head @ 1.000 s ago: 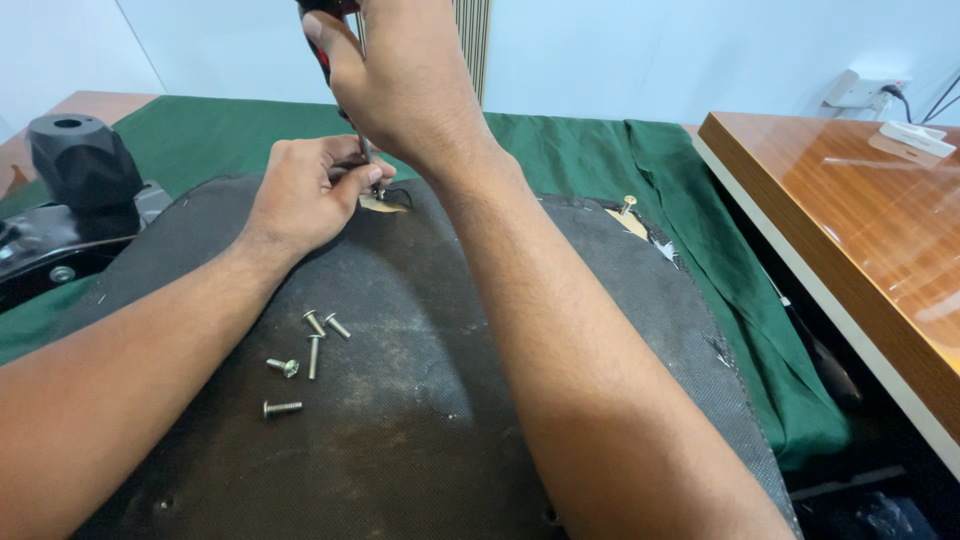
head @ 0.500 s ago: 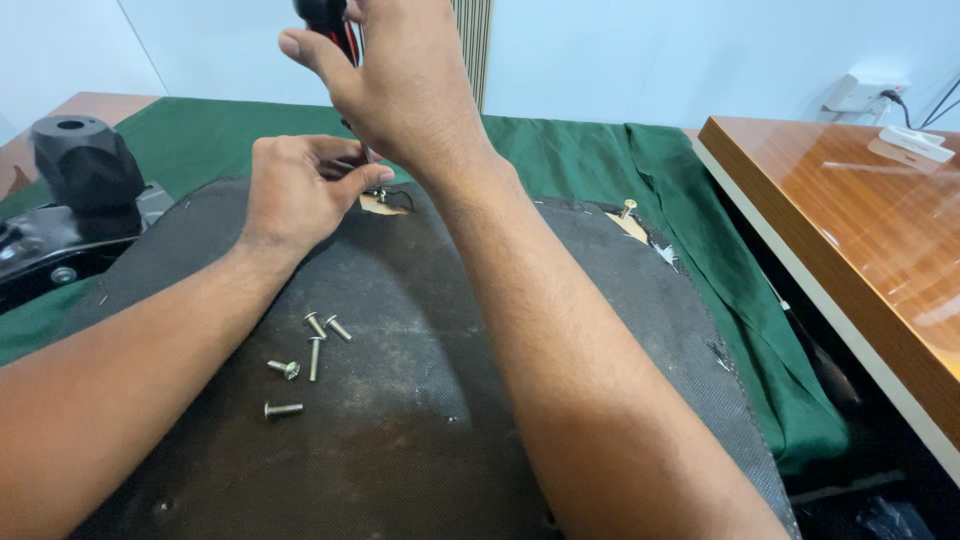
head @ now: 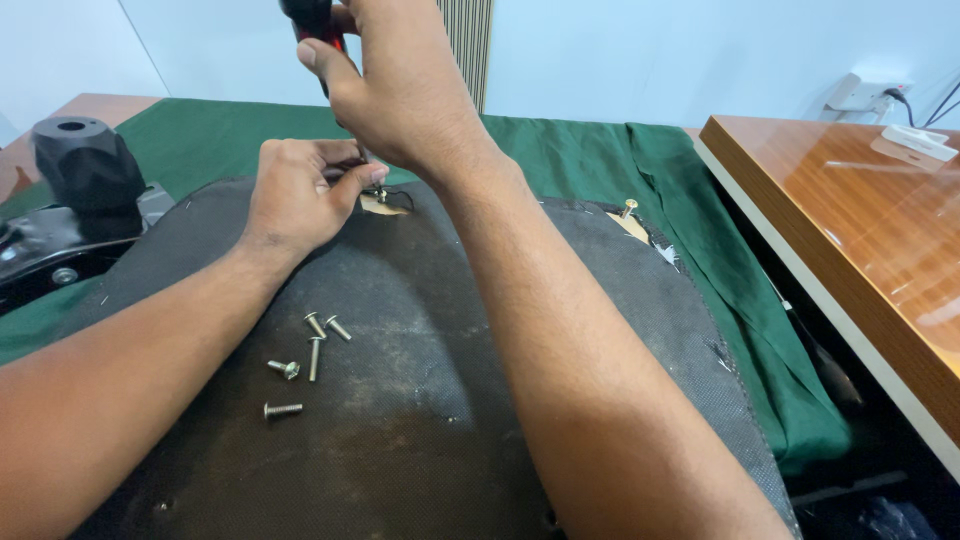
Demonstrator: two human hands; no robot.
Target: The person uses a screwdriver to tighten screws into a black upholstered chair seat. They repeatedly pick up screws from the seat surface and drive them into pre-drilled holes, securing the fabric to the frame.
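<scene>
Two hands at 12 o'clock: my right hand (head: pixel 400 90) has lifted slightly, fist around the screwdriver (head: pixel 312 22); left hand (head: pixel 295 190) still pinches the screw (head: pixel 378 194) on the seat base (head: pixel 400 400). Driving continues.

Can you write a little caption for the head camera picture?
Right hand grips a red-and-black screwdriver over a dark fabric-covered panel, left hand steadying its tip, loose bolts nearby.

right hand (head: pixel 405 95): shifted slightly left on screwdriver handle (head: pixel 312 22) | left hand (head: pixel 295 195): fingers closed tighter at screw
</scene>
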